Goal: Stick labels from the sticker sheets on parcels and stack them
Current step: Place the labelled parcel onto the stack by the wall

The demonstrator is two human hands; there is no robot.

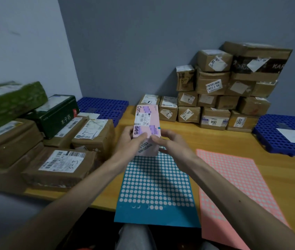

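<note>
Gripping pink parcel [146, 121] labelled "3302"

One camera sits on the person's head, over the near edge of the desk [188, 139], and faces forward and down toward the room's corner. Its wide lens bows lines near the borders. The arms [82, 183] run up from the bottom corners. The left grip [130, 139] and right grip [168, 141] meet on a box [146, 120] at mid-frame, close to the lens. The sheets [154, 186] lie just below it, and the parcels [215, 87] at the wall [143, 42] stand farther off.
</note>
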